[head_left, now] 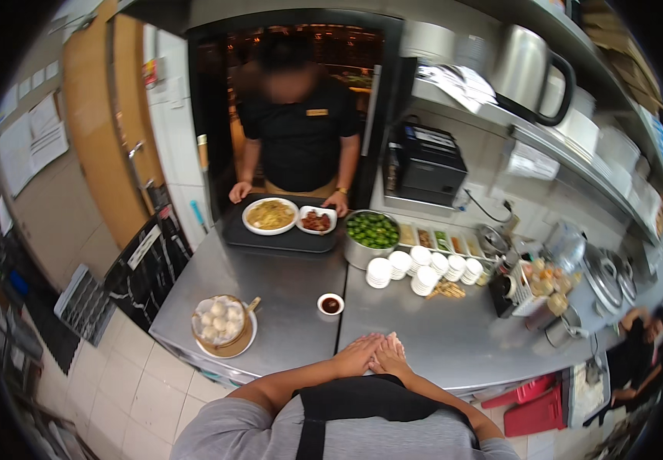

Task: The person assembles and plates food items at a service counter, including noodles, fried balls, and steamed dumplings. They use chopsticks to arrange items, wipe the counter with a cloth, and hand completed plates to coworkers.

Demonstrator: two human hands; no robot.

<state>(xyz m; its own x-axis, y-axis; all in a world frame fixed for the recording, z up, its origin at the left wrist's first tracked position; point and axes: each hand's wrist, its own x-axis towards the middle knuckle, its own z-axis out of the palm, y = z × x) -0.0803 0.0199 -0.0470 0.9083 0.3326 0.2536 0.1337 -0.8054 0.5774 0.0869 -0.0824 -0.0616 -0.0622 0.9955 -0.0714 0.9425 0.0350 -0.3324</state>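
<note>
My left hand and my right hand lie close together at the counter's front edge, their fingers meeting. Under my right hand is a crumpled pinkish cloth, mostly covered. Whether my left hand also grips it is hard to tell. Just beyond them sits a small white dish of dark sauce. To the left, a round steamer basket of white dumplings rests on a white plate. Stacks of small white dishes stand ahead on the right.
Across the steel counter, a person in black touches a black tray with a noodle plate and a meat dish. A pot of green limes, jars and a printer line the right.
</note>
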